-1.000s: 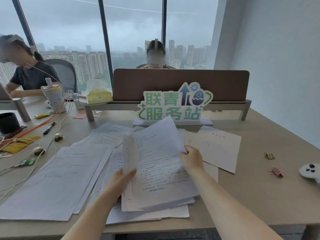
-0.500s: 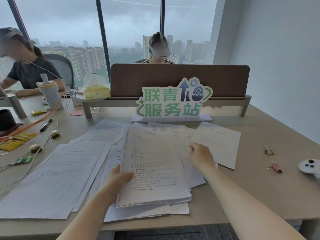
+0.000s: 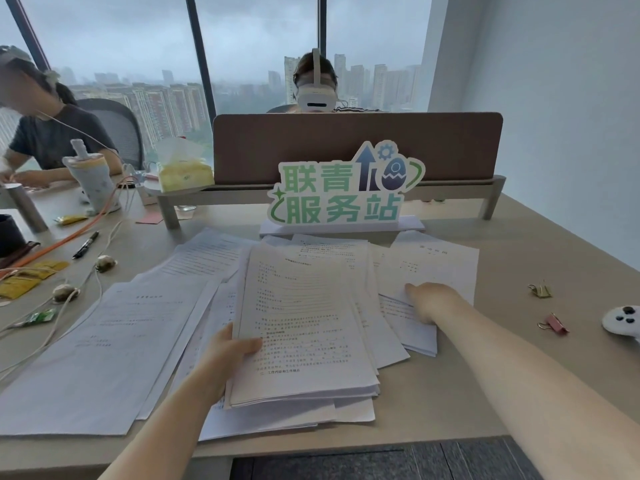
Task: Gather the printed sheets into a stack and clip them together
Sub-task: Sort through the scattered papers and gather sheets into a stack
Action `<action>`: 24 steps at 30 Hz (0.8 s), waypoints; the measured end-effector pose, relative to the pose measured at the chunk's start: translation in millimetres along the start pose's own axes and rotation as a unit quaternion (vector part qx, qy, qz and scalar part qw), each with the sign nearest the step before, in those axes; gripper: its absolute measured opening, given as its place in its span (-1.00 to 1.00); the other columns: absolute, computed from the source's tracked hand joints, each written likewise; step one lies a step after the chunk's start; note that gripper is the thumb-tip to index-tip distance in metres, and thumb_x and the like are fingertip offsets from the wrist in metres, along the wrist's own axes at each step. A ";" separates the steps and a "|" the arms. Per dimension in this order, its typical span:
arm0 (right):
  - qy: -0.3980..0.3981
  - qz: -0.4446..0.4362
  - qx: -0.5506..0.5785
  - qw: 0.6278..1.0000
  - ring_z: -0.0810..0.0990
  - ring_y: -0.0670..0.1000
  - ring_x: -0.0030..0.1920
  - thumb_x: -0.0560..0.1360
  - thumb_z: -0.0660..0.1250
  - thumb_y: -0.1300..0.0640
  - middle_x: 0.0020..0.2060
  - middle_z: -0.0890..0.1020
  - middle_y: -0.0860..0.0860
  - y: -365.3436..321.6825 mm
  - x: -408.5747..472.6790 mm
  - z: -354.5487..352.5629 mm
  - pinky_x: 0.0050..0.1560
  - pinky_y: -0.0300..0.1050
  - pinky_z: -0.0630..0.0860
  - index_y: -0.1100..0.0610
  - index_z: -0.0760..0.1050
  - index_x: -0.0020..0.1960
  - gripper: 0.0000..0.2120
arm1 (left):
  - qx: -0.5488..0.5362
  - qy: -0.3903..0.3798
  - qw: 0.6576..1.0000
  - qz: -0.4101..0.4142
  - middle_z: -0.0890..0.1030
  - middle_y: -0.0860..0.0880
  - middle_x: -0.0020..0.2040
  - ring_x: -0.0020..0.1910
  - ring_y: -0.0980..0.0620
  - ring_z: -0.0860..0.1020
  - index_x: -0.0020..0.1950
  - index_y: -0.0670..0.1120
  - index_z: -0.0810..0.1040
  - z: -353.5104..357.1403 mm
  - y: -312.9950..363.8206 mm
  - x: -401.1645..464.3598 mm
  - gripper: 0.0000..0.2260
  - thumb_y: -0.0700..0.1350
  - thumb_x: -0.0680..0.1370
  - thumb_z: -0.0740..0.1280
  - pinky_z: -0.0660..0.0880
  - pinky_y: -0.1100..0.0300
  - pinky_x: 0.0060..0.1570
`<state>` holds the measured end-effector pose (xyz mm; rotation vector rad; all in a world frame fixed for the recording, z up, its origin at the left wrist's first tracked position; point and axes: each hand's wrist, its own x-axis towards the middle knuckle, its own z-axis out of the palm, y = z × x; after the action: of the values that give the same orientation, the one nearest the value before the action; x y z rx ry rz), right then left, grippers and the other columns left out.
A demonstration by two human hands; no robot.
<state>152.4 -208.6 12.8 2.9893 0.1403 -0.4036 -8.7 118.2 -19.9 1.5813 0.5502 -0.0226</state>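
Sheets half gathered on the table (image 3: 519, 368)
Left hand (image 3: 227, 355) grips the stack (image 3: 304, 327) — right hand (image 3: 433, 301) presses flat on a loose sheet (image 3: 440, 265).

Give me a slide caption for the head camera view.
Left hand grips gathered stack while right hand reaches a loose sheet.

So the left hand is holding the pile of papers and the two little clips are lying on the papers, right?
Not quite. The left hand does hold the pile of papers, but the head view shows the gold clip and the pink clip lying on the bare table, off to the right of the papers.
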 end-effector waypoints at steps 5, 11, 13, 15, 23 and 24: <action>0.065 -0.006 0.019 0.998 0.48 0.10 -0.02 0.56 0.14 0.33 -0.02 0.53 0.12 4.6 -6.3 5.1 -0.06 -0.15 0.33 0.19 0.39 -0.08 -0.90 | -0.003 0.005 1.000 0.000 0.68 -0.17 0.02 -0.05 -0.22 0.67 0.21 -0.12 0.51 0.6 0.1 1.2 -0.69 -0.37 0.51 0.34 0.62 -0.08 -0.06; 0.093 -0.029 0.012 0.995 0.39 0.04 -0.30 0.55 0.10 0.32 -0.32 0.44 0.07 9.2 -10.7 6.2 -0.26 -0.15 0.30 0.19 0.34 -0.32 -0.73 | -0.036 0.020 0.999 -0.008 0.66 -0.21 0.07 -0.01 -0.27 0.65 0.25 -0.13 0.50 -2.9 -0.5 2.9 -0.66 -0.35 0.50 0.35 0.59 -0.19 0.04; 0.095 -0.040 0.019 0.994 0.49 0.09 -0.17 0.53 0.13 0.32 -0.14 0.54 0.09 8.4 -17.1 7.3 -0.21 -0.14 0.37 0.19 0.45 -0.13 -0.84 | -0.053 0.018 0.998 -0.009 0.65 -0.21 0.08 -0.02 -0.27 0.64 0.25 -0.13 0.49 -4.3 0.4 1.8 -0.67 -0.34 0.51 0.35 0.59 -0.13 -0.03; 0.095 -0.053 -0.006 0.994 0.48 0.17 0.13 0.52 0.16 0.26 0.16 0.51 0.13 9.1 -21.5 10.8 -0.03 -0.06 0.42 0.10 0.43 0.25 -0.67 | -0.070 0.017 0.997 -0.011 0.65 -0.21 0.06 -0.06 -0.24 0.63 0.25 -0.13 0.49 -5.6 1.2 -0.9 -0.68 -0.34 0.51 0.35 0.58 -0.02 -0.13; -0.003 -0.040 -0.074 0.996 0.48 0.17 0.30 0.53 0.27 0.15 0.35 0.45 0.16 16.3 -12.1 -1.7 0.14 -0.05 0.46 0.12 0.16 0.52 -0.40 | -0.104 0.015 0.994 -0.025 0.66 -0.22 -0.03 -0.19 -0.21 0.63 0.22 -0.16 0.52 -7.9 3.9 -6.6 -0.69 -0.35 0.50 0.36 0.56 0.04 -0.23; -0.006 -0.041 -0.085 0.996 0.48 0.16 0.31 0.54 0.26 0.17 0.35 0.45 0.16 16.3 -10.4 -2.5 0.15 -0.05 0.45 0.13 0.18 0.51 -0.43 | -0.101 0.014 0.994 -0.026 0.66 -0.23 -0.02 -0.19 -0.21 0.63 0.21 -0.16 0.52 -7.4 4.5 -7.2 -0.70 -0.36 0.50 0.35 0.56 0.04 -0.25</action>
<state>144.9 -225.1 19.8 2.8195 0.2814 -0.3964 -15.8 122.9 -12.5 1.3721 0.5954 0.0155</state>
